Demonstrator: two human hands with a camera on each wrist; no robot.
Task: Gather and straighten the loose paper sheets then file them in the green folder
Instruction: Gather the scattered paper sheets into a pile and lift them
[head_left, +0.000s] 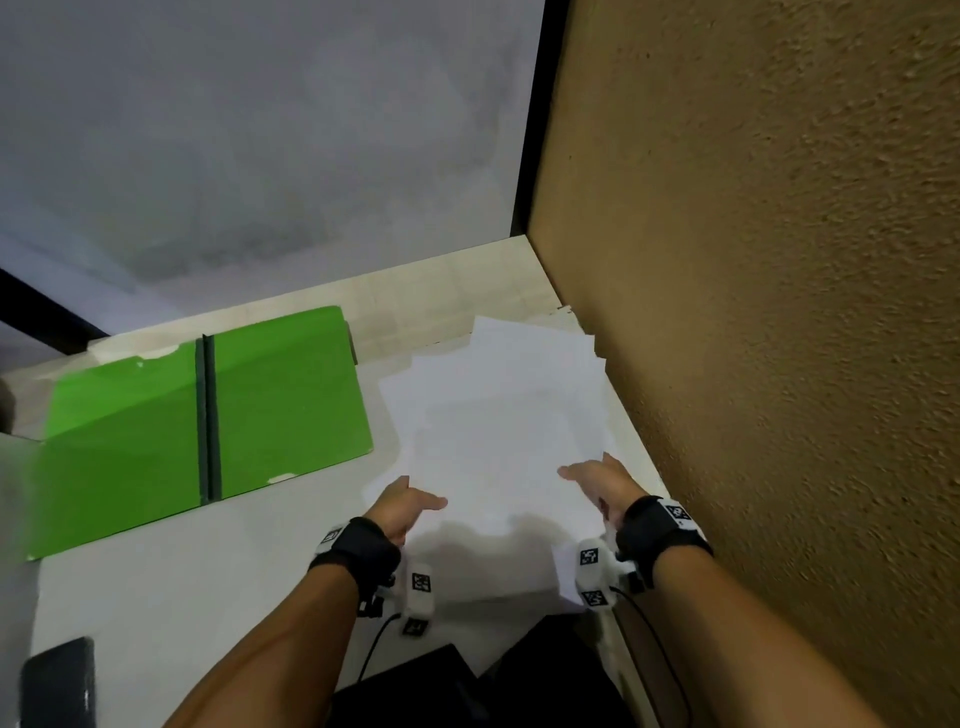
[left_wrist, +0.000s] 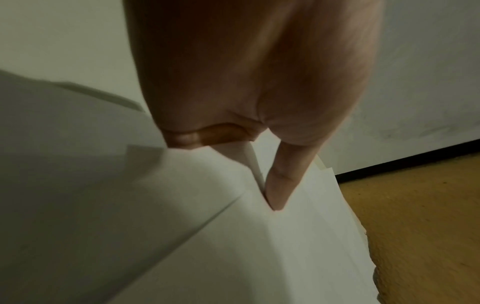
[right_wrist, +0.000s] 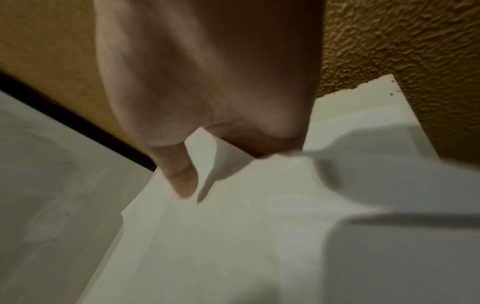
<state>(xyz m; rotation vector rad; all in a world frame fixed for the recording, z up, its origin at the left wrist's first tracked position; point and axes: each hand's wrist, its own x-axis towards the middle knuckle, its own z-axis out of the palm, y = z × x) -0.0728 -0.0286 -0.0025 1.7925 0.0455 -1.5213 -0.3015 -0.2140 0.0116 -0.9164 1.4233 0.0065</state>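
Note:
A fanned, uneven pile of white paper sheets (head_left: 504, 415) lies at the right of the table, against the brown wall. Its near edge is lifted off the table and casts a shadow. My left hand (head_left: 413, 503) pinches the near left corner and my right hand (head_left: 587, 475) the near right corner. In the left wrist view the thumb (left_wrist: 280, 185) presses on top of the sheets (left_wrist: 298, 246); the fingers are hidden beneath. The right thumb (right_wrist: 182, 176) likewise lies over the sheets (right_wrist: 233, 236). The green folder (head_left: 285, 405) lies open flat to the left, apart from both hands.
A textured brown wall (head_left: 753, 312) stands right beside the papers. A grey wall (head_left: 260, 156) closes the back. A black phone (head_left: 57, 680) lies at the table's (head_left: 182, 597) near left corner. Dark clothing (head_left: 441, 686) shows below the table edge.

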